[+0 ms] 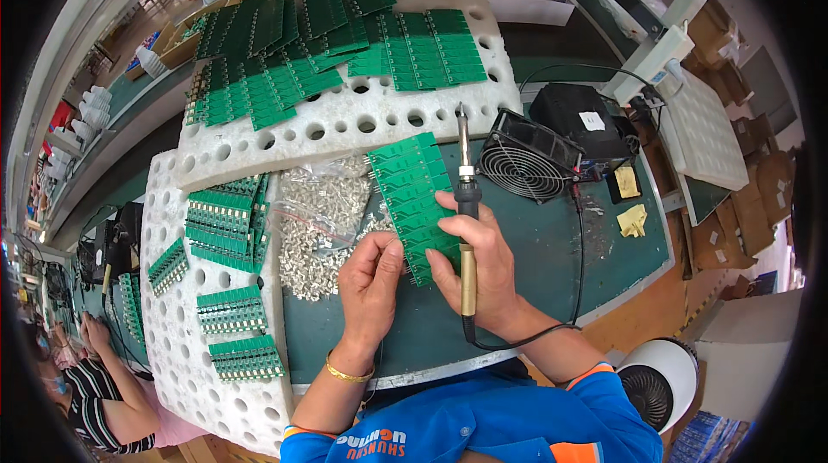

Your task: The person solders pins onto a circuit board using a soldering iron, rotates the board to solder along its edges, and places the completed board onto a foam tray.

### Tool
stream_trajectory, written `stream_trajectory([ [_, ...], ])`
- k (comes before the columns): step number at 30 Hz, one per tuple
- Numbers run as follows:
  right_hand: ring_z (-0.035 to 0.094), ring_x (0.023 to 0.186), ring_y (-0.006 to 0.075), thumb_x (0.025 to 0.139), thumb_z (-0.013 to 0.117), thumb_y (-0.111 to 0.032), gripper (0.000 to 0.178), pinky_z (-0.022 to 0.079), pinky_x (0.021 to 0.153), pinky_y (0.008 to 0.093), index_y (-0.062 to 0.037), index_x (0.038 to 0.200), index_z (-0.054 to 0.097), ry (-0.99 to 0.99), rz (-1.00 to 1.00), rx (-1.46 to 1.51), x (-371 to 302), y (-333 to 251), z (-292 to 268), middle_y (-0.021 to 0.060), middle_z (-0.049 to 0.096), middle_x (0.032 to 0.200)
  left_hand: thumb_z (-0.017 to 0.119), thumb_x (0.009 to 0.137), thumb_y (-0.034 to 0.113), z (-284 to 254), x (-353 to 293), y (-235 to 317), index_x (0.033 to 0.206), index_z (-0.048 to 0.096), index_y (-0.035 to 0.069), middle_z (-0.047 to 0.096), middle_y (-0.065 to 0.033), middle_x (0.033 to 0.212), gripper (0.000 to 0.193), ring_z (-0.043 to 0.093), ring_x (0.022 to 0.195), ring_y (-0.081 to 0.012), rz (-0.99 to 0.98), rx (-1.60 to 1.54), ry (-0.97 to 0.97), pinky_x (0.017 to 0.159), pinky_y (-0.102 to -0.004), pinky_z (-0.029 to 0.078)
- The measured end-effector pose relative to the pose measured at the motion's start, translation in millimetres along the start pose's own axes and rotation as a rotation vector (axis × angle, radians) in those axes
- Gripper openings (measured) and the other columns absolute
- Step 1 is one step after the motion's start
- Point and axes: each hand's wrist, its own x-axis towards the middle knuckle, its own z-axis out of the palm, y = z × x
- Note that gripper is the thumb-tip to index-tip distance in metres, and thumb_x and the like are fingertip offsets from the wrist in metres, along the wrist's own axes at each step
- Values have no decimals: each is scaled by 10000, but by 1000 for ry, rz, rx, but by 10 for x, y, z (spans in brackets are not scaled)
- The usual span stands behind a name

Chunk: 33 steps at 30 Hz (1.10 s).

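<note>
Green board (412, 195): between the hands, long axis running 11 to 5 o'clock.
Clear bag (332, 191): at the board's 9 o'clock — metal pieces (310, 266) inside, more loose toward 6.
White foam trays (177, 325): at 8 o'clock, holding green strips (237, 358); at 11, stacked green panels (319, 40).
Left hand (369, 282): thumb and forefinger closed at the board's 8 o'clock edge; anything pinched cannot be told.
Right hand (485, 264): curled around a soldering iron (467, 195) — fingertips on the board's 3-to-4 o'clock edge.
</note>
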Motion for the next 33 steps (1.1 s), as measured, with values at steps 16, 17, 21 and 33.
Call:
stream_trajectory([
  [16,539,1130,352,740,740,-13,566,460,914,429,-71,1184,394,-64,85,115,-130,165,91,231,520,1269,548,967,150,-35,-16,-119,912,603,4,572,12,739,166,480,671,-48,136,163,22,594,-207,401],
  [17,537,1129,348,741,724,0,561,453,922,428,-70,1186,391,-71,84,113,-129,162,86,231,517,1271,551,965,148,-41,-15,-137,915,604,4,572,13,739,162,478,670,-47,143,161,21,593,-206,399],
  [21,528,1137,341,735,630,73,547,429,947,423,-68,1197,373,-79,80,130,-130,144,53,236,503,1285,557,962,141,-35,-21,-148,928,611,3,570,18,748,151,469,670,-43,140,134,25,592,-201,391],
  [33,547,1109,406,717,671,72,568,482,883,425,-64,1200,407,-44,-7,110,-131,144,66,245,503,1274,570,961,139,-24,-41,-131,998,627,-8,571,35,781,162,454,693,-30,161,104,35,603,-181,374],
])
